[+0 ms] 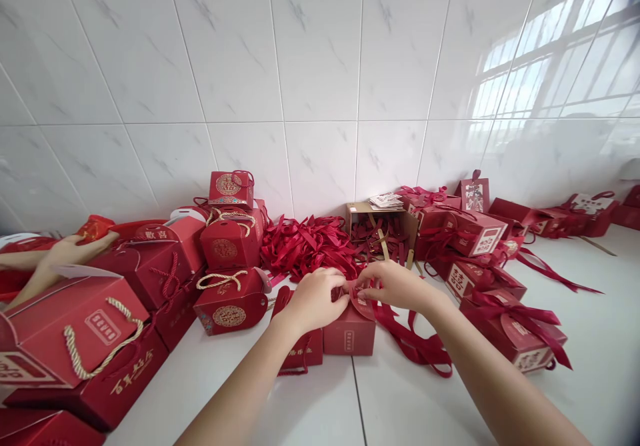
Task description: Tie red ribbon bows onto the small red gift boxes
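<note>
Right hand [395, 287] touches a round-flapped red cardboard box [349, 337].

left hand [320, 297] and right hand [389, 286] touch a red box's [349, 337] top.

A window reflection [540, 66] brightens the tiled wall [320, 53] behind gold-roped red boxes [225, 251].
</note>
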### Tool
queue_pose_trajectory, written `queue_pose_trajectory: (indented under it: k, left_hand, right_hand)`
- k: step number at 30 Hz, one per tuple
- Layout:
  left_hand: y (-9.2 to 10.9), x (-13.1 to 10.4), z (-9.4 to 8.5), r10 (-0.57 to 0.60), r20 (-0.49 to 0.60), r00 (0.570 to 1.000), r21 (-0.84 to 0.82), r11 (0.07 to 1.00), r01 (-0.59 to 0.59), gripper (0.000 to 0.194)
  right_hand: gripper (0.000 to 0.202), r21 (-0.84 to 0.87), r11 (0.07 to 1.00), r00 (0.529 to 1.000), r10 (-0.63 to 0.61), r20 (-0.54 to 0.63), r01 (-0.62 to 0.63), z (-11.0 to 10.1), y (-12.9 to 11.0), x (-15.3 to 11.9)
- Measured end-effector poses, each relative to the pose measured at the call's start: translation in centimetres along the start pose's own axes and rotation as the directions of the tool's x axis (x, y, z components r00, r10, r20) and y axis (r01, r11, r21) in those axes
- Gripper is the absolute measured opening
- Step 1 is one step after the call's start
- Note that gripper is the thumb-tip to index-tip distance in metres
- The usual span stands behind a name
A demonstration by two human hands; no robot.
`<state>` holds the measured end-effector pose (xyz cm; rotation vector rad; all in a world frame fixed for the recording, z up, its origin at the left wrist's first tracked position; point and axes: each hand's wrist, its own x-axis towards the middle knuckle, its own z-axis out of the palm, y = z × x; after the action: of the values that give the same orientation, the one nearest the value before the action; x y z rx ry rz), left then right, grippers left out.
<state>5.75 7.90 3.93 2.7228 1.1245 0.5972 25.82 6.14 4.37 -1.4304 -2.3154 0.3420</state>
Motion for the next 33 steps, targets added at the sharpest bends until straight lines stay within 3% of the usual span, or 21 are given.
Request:
queue_pose_trajectory:
  k: [5, 10, 18, 22, 26, 29, 33]
  left_hand:
    - [0.2, 0.2, 0.2, 0.012, -0.002, 1.0, 0.007, 1.0, -0.012, 0.011]
    - [0.3, 0.2, 0.3, 0.01, -0.006, 1.0, -0.006, 1.0, -0.01, 0.013]
    - [0.5, 0.0, -0.1, 0.017, 0.006, 1.0, -0.063, 0.998, -0.016, 0.019]
    - [0.7, 0.0, -0.4, 0.018, 0.009, 1.0, -0.095, 0.995, -0.017, 0.019]
    - [0.9, -0.1, -0.7, 0.026, 0.02, 0.999, -0.116, 0.993, -0.024, 0.017]
    - [1.0, -0.1, -0.7, 0.049, 0.017, 0.999, -0.143, 0.989, -0.046, 0.018]
    - [1.0, -0.2, -0.6, 0.066, 0.014, 0.998, -0.165, 0.984, -0.063, 0.018]
  right_hand:
    - [0.047, 0.069, 0.998, 1.0, -0.003, 0.007, 0.003, 0.3, 0.9, 0.2]
    - [0.043, 0.296, 0.954, 0.997, -0.071, 0.033, 0.058, 0.6, 1.2, 0.7]
    - [0.049, 0.639, 0.765, 0.967, -0.095, 0.238, -0.082, 0.2, 2.6, 1.0]
    - [0.053, 0.768, 0.63, 0.955, -0.143, 0.259, -0.114, 0.1, 3.6, 0.8]
    - [0.038, 0.811, 0.569, 0.935, -0.197, 0.296, -0.137, 0.0, 4.1, 0.7]
    - [0.021, 0.784, 0.61, 0.902, -0.264, 0.341, -0.117, -0.2, 4.0, 0.5]
    - [0.013, 0.751, 0.66, 0.885, -0.333, 0.326, -0.028, -0.6, 3.3, 0.4]
